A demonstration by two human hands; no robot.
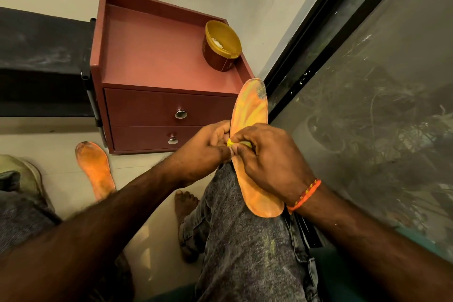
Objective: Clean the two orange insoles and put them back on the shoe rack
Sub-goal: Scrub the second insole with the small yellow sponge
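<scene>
One orange insole lies lengthwise on my right knee, its grey-smudged toe pointing away from me. My left hand grips the insole's left edge at mid-length. My right hand lies over the insole's middle and pinches a small yellow cloth or sponge against it. The second orange insole, dirty at the toe, lies flat on the floor tiles to the left. The black shoe rack stands at the left against the wall.
A red-brown two-drawer cabinet stands ahead, with an open yellow-rimmed tub holding something white on its top. A dark-framed glass door runs along the right. A worn shoe sits at the far left. My bare foot rests on the floor.
</scene>
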